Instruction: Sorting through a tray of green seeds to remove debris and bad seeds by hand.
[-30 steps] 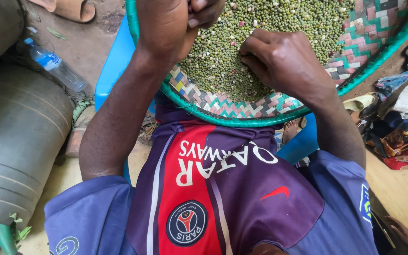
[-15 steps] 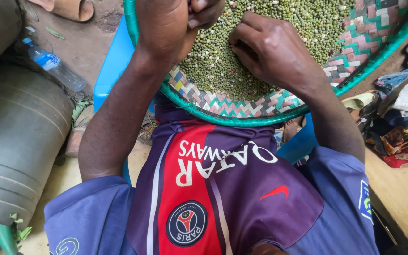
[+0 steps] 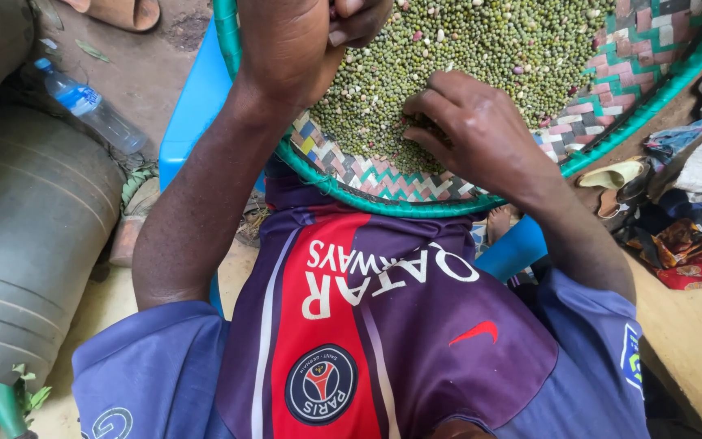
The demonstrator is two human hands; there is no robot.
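A round woven tray (image 3: 611, 73) with a green rim and a pink-and-green pattern rests on my lap, heaped with small green beans (image 3: 481, 41) and a few pale ones. My left hand (image 3: 286, 49) reaches over the tray's left rim with its fingers curled closed above the beans; whatever is inside them is hidden. My right hand (image 3: 473, 130) lies palm down on the beans near the tray's near edge, with its bent fingertips pressed into the pile.
A blue plastic seat (image 3: 192, 114) shows under the tray. On the left lie a large grey-green drum (image 3: 26, 244) and a plastic water bottle (image 3: 91, 110) on bare earth. Sandals (image 3: 619, 179) and crumpled clothes (image 3: 692, 236) lie on the right.
My right hand has slid left and toward me across the beans, its fingers bending into the pile. My left hand has stayed in place.
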